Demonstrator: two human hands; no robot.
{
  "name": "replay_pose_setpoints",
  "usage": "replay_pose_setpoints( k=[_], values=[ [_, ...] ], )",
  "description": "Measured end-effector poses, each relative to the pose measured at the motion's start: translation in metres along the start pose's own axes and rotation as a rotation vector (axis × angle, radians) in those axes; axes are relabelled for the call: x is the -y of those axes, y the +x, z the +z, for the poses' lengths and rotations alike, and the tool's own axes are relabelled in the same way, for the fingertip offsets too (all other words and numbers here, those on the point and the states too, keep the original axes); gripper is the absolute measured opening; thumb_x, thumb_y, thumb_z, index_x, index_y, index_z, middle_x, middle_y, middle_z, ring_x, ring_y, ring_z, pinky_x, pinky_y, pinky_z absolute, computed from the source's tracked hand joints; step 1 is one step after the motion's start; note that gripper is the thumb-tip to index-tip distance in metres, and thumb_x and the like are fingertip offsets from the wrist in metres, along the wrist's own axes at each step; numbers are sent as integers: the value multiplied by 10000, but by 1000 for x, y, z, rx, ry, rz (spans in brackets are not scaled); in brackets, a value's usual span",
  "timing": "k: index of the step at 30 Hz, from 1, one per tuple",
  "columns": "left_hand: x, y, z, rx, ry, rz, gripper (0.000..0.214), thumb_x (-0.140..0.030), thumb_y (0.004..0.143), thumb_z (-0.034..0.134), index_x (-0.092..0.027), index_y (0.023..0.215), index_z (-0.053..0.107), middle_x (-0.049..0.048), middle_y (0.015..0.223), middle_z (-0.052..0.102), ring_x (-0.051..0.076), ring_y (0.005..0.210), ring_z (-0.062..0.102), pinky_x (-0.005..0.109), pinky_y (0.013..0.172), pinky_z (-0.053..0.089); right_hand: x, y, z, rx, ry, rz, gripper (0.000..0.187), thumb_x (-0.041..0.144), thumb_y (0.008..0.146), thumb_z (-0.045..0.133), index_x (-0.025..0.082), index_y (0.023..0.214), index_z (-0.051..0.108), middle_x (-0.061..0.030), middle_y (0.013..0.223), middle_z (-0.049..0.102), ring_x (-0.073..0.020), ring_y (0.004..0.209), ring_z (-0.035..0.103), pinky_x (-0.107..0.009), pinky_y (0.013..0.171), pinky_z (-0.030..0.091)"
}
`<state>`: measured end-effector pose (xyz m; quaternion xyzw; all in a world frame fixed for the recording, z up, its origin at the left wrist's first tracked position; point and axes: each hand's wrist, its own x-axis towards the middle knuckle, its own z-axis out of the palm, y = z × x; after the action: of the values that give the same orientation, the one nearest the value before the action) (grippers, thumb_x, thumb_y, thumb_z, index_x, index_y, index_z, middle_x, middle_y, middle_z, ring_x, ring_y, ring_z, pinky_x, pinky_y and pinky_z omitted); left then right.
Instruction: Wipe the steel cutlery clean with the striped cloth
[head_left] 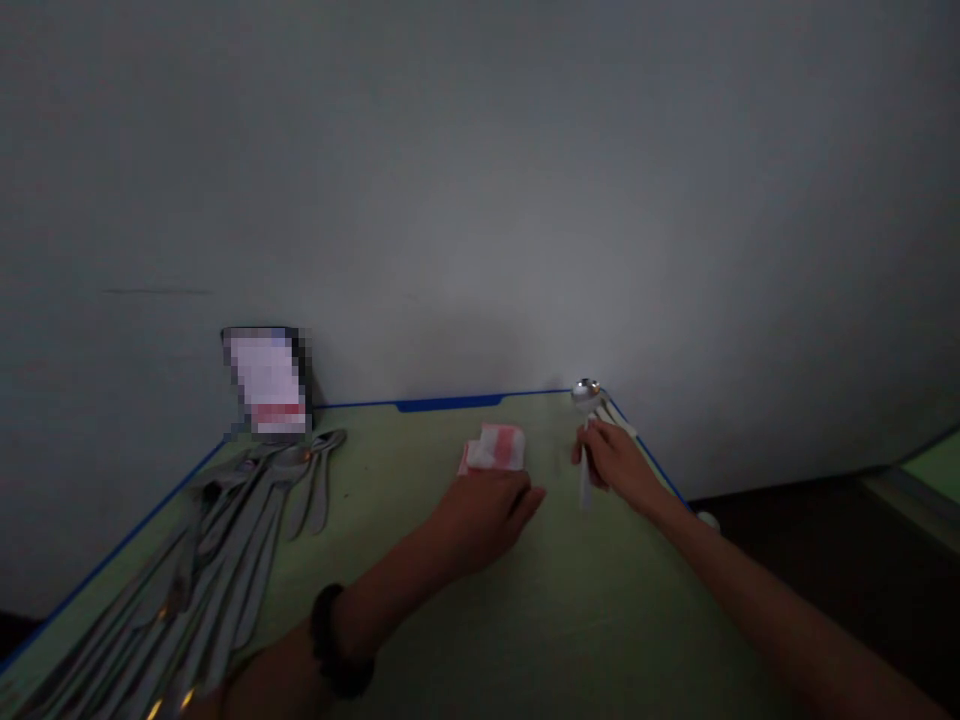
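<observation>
My right hand [611, 460] is closed around the handle of a shiny metal spoon [586, 392], at the far right of the table, with the bowl pointing away from me. Near the table's middle, my left hand [487, 520] is closed on a folded red-and-white cloth [499, 447], which sticks out beyond the knuckles. Its fingertips are mostly hidden, and the thumb side faces right. A dark bracelet [341, 640] circles the left wrist. The spoon and the cloth are apart.
Many metal spoons and other cutlery [225, 540] lie in a spread pile on the left. A phone with a blurred screen [270, 382] leans against the wall behind them. More cutlery [616, 412] lies by the right back corner of the blue-edged green table [405, 460].
</observation>
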<state>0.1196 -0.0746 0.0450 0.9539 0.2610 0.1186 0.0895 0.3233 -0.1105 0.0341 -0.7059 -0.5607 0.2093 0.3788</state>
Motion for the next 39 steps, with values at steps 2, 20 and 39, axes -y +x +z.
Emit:
replay_pose_setpoints(
  k=[2,20,39],
  values=[
    [0,8,7,-73,142,22,340,-352,926,296,-175,798,557,58,813,611,192,759,551,300,662,397,-8,9,-13,18,-339,-68,387,283,888,227,161,716,551,-6,563,565,-101,477,520,-223,500,376],
    [34,90,46,-190,269,-24,326,-233,865,406,-176,1178,481,106,1221,511,270,1182,380,461,1014,196,-30,7,16,-64,-933,-171,354,107,841,347,92,1170,478,-179,1112,524,-263,967,526,-336,719,450],
    [49,146,81,-104,195,-11,477,-396,921,292,-266,1379,258,59,1393,381,284,1257,324,457,996,243,-56,-1,5,-86,-951,-206,388,246,885,344,133,1236,464,-139,967,558,-277,908,459,-417,771,333]
  ],
)
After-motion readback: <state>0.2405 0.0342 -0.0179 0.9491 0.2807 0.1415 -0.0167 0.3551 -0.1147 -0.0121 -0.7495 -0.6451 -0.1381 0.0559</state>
